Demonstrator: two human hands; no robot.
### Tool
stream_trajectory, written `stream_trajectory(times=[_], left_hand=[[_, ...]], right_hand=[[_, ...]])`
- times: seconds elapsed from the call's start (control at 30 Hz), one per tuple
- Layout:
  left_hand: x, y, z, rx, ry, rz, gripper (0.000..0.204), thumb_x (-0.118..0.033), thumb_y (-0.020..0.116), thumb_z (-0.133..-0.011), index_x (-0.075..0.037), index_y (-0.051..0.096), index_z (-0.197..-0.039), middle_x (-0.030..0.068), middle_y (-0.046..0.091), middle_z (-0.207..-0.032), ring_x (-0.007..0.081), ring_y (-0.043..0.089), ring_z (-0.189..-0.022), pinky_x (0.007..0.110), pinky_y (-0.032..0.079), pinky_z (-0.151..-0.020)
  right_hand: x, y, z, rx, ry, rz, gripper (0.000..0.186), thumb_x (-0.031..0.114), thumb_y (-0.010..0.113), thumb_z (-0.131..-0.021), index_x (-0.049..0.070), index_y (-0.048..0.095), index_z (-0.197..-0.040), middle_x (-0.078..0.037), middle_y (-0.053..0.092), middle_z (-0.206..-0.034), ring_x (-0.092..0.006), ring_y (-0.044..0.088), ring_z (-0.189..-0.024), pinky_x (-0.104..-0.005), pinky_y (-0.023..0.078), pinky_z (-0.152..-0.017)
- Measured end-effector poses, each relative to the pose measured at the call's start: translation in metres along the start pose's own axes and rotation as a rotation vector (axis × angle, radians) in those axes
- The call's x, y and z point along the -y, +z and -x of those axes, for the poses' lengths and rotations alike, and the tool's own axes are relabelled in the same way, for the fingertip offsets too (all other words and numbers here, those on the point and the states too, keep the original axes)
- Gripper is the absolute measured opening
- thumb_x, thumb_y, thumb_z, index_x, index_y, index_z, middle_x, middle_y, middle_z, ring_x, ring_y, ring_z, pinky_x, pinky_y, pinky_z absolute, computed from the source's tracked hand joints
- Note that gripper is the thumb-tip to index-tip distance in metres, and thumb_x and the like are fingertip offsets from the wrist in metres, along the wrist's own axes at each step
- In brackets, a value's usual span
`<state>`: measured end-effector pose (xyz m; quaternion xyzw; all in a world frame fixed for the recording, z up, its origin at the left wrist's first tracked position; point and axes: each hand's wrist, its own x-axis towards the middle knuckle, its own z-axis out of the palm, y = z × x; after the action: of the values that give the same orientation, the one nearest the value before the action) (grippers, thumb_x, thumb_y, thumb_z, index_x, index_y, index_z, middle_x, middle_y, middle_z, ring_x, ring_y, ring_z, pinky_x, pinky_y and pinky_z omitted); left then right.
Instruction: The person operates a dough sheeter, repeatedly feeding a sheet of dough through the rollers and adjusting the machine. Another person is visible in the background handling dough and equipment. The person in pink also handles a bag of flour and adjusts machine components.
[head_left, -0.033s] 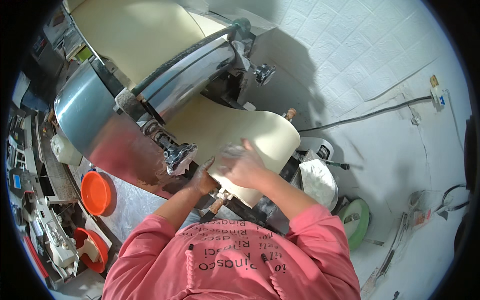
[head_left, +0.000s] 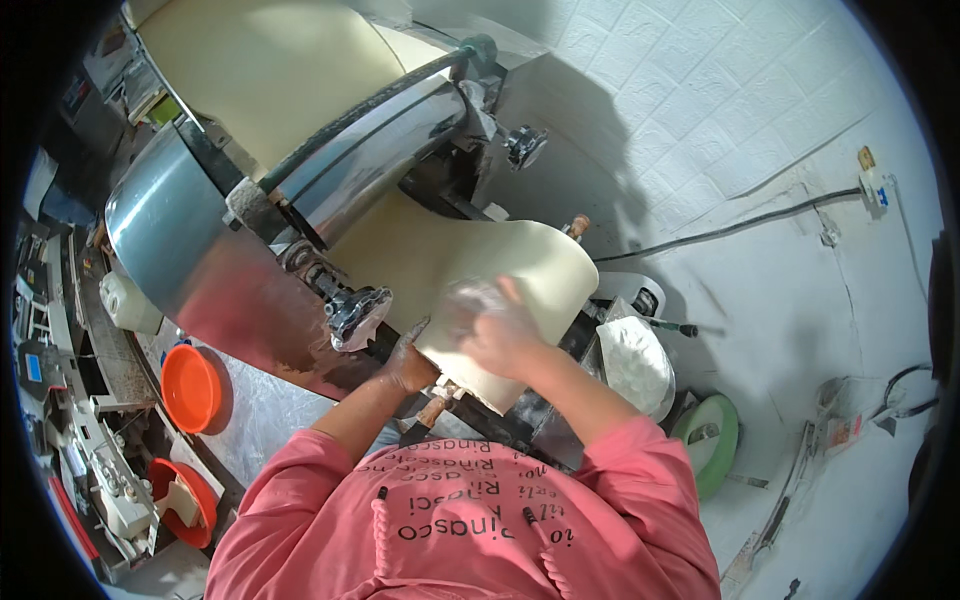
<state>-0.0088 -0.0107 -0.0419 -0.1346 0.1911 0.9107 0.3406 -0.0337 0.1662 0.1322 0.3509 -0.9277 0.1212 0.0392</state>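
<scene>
if that right hand (head_left: 495,325) drags, the pale sheet (head_left: 545,260) might crease; left hand (head_left: 410,362) sits by the sheet's edge, can't tell either grip.

Pale sheet (head_left: 545,265): smooth, matt. Machine housing (head_left: 185,235): polished metal, glossy, mirror-like. Handwheel (head_left: 358,312): shiny, smeared whitish. Orange basin (head_left: 190,388): smooth plastic, slight sheen. Jug (head_left: 130,303): whitish plastic. Pink hoodie (head_left: 460,555): matt cloth, cord drawstrings. Upper wall (head_left: 720,120): embossed, brick-patterned, uneven.

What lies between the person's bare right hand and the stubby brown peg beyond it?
In the head view, only a wide, smooth, cream-coloured sheet separates the right hand from the peg.
</scene>
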Motion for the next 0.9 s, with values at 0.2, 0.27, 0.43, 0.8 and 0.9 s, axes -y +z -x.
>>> stream_trajectory(times=[0.2, 0.27, 0.43, 0.8, 0.9], left_hand=[[0.016, -0.014, -0.010, -0.011, 0.026, -0.003, 0.055, -0.044, 0.050, -0.084, -0.007, 0.049, -0.125, 0.0095, 0.052, -0.127, 0.0281, 0.047, -0.117, 0.044, 0.030, -0.103], [0.007, -0.009, -0.006, -0.050, -0.010, -0.049, 0.055, -0.046, 0.049, -0.085, -0.007, 0.050, -0.124, 0.0095, 0.052, -0.126, 0.0282, 0.048, -0.115, 0.044, 0.031, -0.102], [-0.010, 0.033, 0.010, -0.353, 0.064, -0.113, 0.050, -0.040, 0.047, -0.088, -0.005, 0.050, -0.122, 0.0103, 0.054, -0.123, 0.0267, 0.049, -0.115, 0.040, 0.033, -0.100], [0.008, 0.019, 0.008, -0.246, 0.050, -0.072, 0.045, -0.033, 0.039, -0.092, -0.004, 0.049, -0.124, 0.0108, 0.053, -0.126, 0.0251, 0.051, -0.113, 0.039, 0.037, -0.098], [0.010, 0.008, -0.001, -0.081, 0.006, 0.002, 0.046, -0.035, 0.039, -0.092, -0.005, 0.049, -0.125, 0.0100, 0.052, -0.127, 0.0249, 0.052, -0.112, 0.040, 0.039, -0.097]], right_hand=[[-0.075, -0.057, 0.132, -0.066, 0.734, -0.080, 0.020, 0.019, 0.057, -0.080, 0.004, 0.054, -0.093, -0.018, 0.059, -0.095, -0.0388, 0.056, -0.087, -0.0461, 0.043, -0.076], [-0.085, -0.063, 0.174, 0.148, 0.817, -0.050, 0.023, 0.021, 0.054, -0.081, 0.003, 0.052, -0.094, -0.022, 0.058, -0.094, -0.0401, 0.055, -0.090, -0.0458, 0.043, -0.077], [-0.095, -0.036, 0.217, 0.421, 0.808, -0.216, 0.022, 0.018, 0.054, -0.080, 0.002, 0.052, -0.095, -0.025, 0.058, -0.092, -0.0411, 0.055, -0.093, -0.0448, 0.043, -0.079], [-0.079, -0.041, 0.183, -0.104, 0.962, -0.719, 0.011, 0.011, 0.055, -0.086, 0.001, 0.055, -0.091, -0.008, 0.057, -0.072, -0.0118, 0.054, -0.061, -0.0285, 0.044, -0.056], [-0.025, -0.008, 0.115, -0.502, 0.630, -0.596, 0.014, 0.006, 0.054, -0.084, 0.001, 0.055, -0.097, -0.015, 0.059, -0.087, -0.0281, 0.058, -0.077, -0.0375, 0.047, -0.071]])
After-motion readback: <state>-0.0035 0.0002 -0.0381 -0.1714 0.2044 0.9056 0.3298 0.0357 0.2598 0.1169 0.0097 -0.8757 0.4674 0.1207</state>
